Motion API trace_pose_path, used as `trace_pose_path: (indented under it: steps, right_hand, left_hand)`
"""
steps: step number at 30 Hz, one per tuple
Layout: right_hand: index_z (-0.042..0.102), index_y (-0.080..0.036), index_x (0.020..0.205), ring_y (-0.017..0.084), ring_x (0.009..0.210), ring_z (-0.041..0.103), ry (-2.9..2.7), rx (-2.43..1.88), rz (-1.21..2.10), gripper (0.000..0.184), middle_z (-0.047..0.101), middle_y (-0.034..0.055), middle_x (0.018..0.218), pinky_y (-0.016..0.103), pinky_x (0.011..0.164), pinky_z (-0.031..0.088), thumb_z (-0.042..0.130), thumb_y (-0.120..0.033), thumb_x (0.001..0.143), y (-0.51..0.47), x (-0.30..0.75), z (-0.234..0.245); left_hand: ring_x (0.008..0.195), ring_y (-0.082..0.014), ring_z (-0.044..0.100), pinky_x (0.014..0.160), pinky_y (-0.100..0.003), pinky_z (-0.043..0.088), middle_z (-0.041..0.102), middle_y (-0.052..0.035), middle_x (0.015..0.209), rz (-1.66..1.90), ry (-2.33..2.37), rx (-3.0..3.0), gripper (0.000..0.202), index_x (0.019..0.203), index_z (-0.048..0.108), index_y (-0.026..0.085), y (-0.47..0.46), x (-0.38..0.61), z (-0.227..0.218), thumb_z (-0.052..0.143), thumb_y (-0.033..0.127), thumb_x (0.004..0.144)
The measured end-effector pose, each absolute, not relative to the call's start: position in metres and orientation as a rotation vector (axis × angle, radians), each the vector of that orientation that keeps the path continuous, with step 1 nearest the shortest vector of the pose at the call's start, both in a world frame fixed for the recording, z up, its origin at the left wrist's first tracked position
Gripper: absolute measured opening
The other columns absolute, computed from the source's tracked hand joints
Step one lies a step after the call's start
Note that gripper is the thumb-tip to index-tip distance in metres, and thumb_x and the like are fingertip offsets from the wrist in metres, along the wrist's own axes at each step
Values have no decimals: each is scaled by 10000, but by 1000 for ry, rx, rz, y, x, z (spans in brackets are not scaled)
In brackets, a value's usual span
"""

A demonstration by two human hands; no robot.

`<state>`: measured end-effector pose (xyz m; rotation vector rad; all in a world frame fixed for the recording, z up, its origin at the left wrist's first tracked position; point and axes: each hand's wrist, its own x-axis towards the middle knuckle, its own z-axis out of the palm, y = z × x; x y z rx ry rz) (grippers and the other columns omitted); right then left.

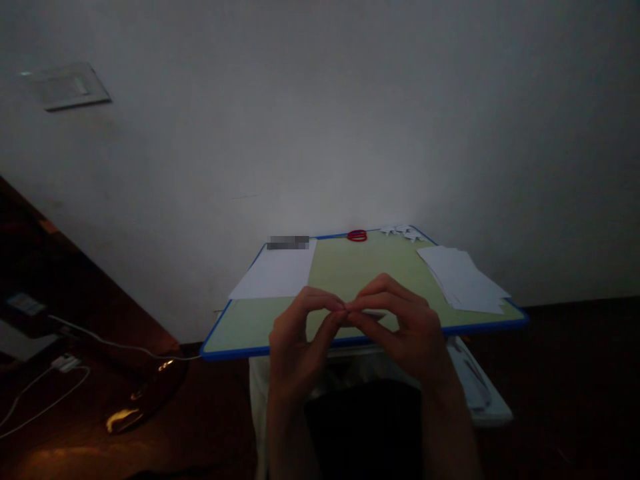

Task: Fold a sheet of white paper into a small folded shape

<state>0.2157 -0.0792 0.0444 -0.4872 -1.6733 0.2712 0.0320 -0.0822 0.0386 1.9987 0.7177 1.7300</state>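
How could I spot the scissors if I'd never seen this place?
Find the green, blue-edged table against the grey wall. Follow its far edge to between the large white sheet on the left and the small paper pieces on the right. The scissors lie there, set apart from the paper by red handles.

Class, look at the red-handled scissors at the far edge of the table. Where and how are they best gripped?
Probably by the red handles, coming from the near side or the right: the scissors lie close to the wall, handles rightward, and the blades seem to point left.
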Motion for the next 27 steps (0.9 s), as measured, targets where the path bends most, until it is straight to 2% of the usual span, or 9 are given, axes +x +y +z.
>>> trace_pose_path:
  steps: [9,14,27]
  right_hand:
    - [748,-201,951,170,808,655,-1707,-519,68,86,712,16,856,319,699,540,769,-117,955,-78,212,50]
    - [711,-193,885,166,777,630,-1717,-517,-36,132,692,9,805,334,712,524,772,-80,916,-78,218,50]
    - [750,-181,965,145,802,638,-1690,-506,-39,113,705,12,858,302,717,526,766,-71,946,-81,233,47]
  left_hand:
    - [860,-160,680,794,-293,516,707,0,908,1776,852,2125,130,947,672,232,-87,35,45,703,124,1013]
    - [818,-161,672,765,-303,504,698,1,871,1812,921,2236,163,936,651,233,-91,33,49,671,90,1011]
    - [850,-143,651,789,-276,488,688,13,892,1840,860,2082,121,959,670,229,-88,36,43,683,127,1024]
